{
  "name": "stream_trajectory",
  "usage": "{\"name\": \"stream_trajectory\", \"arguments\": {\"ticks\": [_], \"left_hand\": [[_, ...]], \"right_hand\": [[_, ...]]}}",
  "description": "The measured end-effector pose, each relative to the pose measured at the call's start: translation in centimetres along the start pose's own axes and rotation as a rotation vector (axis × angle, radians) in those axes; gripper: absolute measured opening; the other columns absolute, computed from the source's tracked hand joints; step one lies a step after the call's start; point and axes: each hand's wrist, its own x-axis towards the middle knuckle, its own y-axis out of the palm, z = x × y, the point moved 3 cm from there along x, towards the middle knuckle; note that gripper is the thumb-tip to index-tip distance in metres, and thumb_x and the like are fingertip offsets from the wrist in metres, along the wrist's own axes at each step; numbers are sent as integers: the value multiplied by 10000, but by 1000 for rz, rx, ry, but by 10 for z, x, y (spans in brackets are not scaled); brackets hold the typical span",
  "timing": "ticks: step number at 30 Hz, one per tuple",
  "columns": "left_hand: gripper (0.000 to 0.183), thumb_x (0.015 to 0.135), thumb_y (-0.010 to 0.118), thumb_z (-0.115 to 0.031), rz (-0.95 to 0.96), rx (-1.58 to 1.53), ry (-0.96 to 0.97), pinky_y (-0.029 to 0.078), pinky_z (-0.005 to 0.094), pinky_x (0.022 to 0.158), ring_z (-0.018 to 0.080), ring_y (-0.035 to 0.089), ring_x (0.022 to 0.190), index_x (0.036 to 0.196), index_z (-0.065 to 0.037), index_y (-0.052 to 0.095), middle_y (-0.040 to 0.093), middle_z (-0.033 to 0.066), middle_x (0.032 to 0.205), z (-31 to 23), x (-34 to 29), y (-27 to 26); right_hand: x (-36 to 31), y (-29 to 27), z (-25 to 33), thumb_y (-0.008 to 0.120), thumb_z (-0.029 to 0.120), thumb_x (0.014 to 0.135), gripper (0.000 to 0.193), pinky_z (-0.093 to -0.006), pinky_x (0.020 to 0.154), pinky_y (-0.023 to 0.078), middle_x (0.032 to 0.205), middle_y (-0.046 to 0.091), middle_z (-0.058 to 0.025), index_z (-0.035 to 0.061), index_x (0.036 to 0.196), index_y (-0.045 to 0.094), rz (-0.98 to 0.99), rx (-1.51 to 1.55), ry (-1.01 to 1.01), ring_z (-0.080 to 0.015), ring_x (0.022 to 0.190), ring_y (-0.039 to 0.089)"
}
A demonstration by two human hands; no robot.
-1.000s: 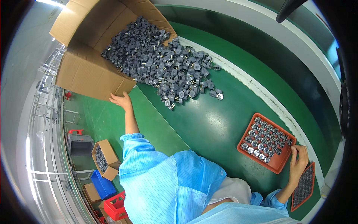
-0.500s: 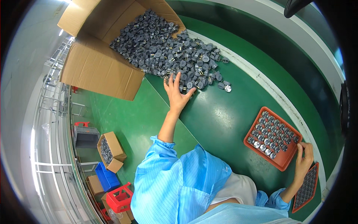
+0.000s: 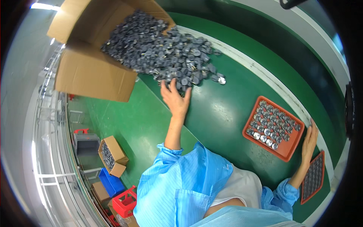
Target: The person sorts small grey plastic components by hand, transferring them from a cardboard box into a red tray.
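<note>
A heap of small grey plastic parts with metal pins [image 3: 177, 53] spills out of a tipped cardboard box [image 3: 96, 75]. At the heap's near edge is my left hand [image 3: 176, 100], fingers spread, its fingertips by the nearest parts. I see nothing held in it. An orange-red tray [image 3: 286, 152] lies to the right, with rows of shiny round metal-faced parts [image 3: 270, 123] covering most of its bottom. Along the tray's right side rests my right hand [image 3: 310, 142], fingers stretched out and nothing visible in them. Whether it touches the rim I cannot tell.
A second tray [image 3: 314, 178], filled with dark round parts, lies beside my right forearm. A pale rail [image 3: 261, 72] runs along the green table's far edge. On the floor at left are a smaller carton of grey parts [image 3: 107, 155], a blue bin [image 3: 111, 182] and a red stool [image 3: 124, 201].
My right hand has gone from bent fingers at the tray's right corner to straightened fingers along its side. My left hand has drawn slightly back from the heap. The whole view has shifted a little.
</note>
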Motion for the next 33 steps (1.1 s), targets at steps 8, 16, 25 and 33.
{"name": "stream_trajectory", "arguments": {"ticks": [8,16,25,33], "left_hand": [[537,774,828,-120,70,27,41,408,495,1086,441,478,1284,1274,-93,637,425,250,1464,39,0,-10],[470,795,747,-9,125,-145,79,407,496,1080,430,493,1254,1248,-81,648,455,229,1382,36,-5,1],[728,771,626,-144,287,-282,185,151,554,1244,449,173,1528,1473,-23,475,180,255,1652,5,-15,-12],[618,918,701,-330,-29,84,247,108,842,1080,568,115,1510,1479,-148,514,206,230,1654,-33,-18,-27]], "right_hand": [[7,14,46,471,268,1107,369,-341,1027,450,1281,642,-179,60,1371,623,72,191,-36,-278,1189,618],[-6,9,48,525,265,1088,323,-323,937,509,1177,714,-161,69,1291,681,54,251,48,-231,1082,684],[-4,5,55,518,310,1093,339,-301,699,547,974,753,-108,88,1285,687,153,403,283,-149,820,697],[-9,3,56,632,157,1015,367,-279,725,522,983,653,-82,79,1374,619,143,356,81,-131,826,632]]}}
